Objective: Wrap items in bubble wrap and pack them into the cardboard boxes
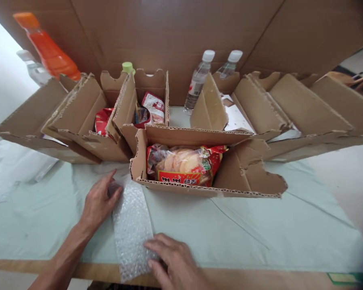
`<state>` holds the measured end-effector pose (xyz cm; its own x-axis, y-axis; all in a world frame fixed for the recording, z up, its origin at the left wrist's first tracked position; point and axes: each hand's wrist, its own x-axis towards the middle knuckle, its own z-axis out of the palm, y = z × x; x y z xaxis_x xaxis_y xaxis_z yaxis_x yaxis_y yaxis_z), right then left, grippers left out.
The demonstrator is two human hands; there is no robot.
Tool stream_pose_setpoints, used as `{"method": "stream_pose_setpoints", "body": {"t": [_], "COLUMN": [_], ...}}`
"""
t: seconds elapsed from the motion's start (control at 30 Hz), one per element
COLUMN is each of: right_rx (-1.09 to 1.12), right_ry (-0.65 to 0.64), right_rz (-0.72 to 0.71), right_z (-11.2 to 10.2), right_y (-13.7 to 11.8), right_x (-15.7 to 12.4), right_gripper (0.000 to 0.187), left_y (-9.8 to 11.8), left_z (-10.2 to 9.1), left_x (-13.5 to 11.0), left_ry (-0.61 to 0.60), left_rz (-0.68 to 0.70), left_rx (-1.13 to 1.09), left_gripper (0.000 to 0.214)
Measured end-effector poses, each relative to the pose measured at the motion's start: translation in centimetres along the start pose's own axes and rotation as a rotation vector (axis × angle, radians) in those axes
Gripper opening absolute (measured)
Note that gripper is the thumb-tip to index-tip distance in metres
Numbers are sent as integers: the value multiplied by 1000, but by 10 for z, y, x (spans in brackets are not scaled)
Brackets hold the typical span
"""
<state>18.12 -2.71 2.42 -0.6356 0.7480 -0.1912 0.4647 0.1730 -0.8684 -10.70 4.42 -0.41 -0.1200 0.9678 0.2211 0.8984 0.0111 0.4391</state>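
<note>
Left hand [99,199] curls loosely, hold unclear; right hand [176,257] rests, fingers parted, on bubble wrap [132,225]. Light pressure should steady it.

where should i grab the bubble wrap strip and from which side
The bubble wrap strip is likely best pinched at its near end, coming from the front: it lies flat and that end reaches the wooden edge, so a thumb might slip under. Its far end lies close to the cardboard box, with the left hand beside it, leaving less room.
</note>
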Motion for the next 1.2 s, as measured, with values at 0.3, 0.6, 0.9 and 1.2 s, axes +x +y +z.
{"method": "stream_pose_setpoints", "body": {"t": [0.3, 0.6, 0.9, 1.2], "right_rx": [153, 379, -214, -631], "right_ry": [105, 309, 548, 220], "right_rz": [-8, 164, -251, -486], "right_z": [-1, 18, 23, 24], "right_y": [9, -18, -13, 1], "right_x": [-1, 30, 9, 55], "right_gripper": [47, 25, 30, 43], "left_y": [36, 45, 39, 42], "left_z": [-70, -43, -28, -31], "left_x": [-51, -112, -108, -116], "left_ry": [-204, -118, -18, 81], "left_rz": [290, -10, -59, 29], "left_rx": [-275, -357, -246, -100], "left_gripper": [40, 32, 50, 66]}}
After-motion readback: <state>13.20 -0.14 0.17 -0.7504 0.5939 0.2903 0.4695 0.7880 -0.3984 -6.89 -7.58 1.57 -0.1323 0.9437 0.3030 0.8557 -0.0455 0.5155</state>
